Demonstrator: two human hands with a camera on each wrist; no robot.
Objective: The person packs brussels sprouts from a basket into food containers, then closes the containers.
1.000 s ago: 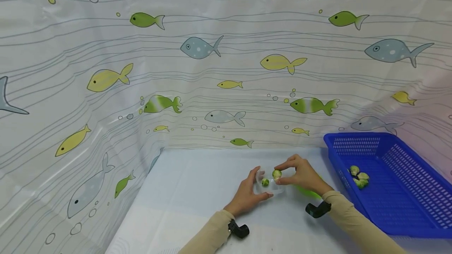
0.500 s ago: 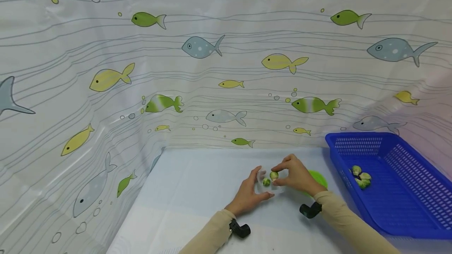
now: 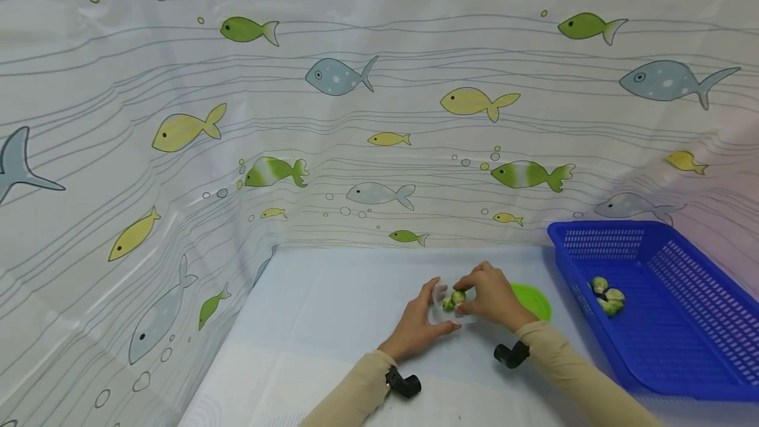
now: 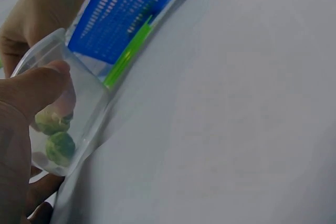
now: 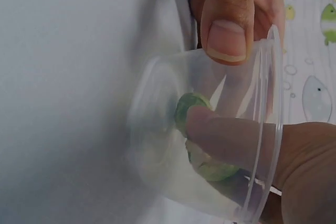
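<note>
My left hand (image 3: 415, 327) grips a clear plastic tub (image 5: 163, 87) that stands on the white tabletop, thumb on the near side and fingers round the far side. One Brussels sprout (image 4: 60, 148) lies at the bottom of the tub. My right hand (image 3: 495, 298) reaches over the rim and pinches a second Brussels sprout (image 3: 458, 297) between thumb and fingers, down inside the tub and right beside the first. Through the clear wall, the right wrist view shows the thumb partly hiding both sprouts.
A bright green round lid (image 3: 538, 302) lies to the right of the tub, partly behind the right hand. Further right is a blue perforated basket (image 3: 694, 354) with several Brussels sprouts (image 3: 614, 294) at its left side. A fish-print curtain (image 3: 379, 97) hangs behind the table.
My right hand has moved left and down into the tub with its sprout, bringing it beside the other. More of the green lid now shows. The left hand has kept its grip.
</note>
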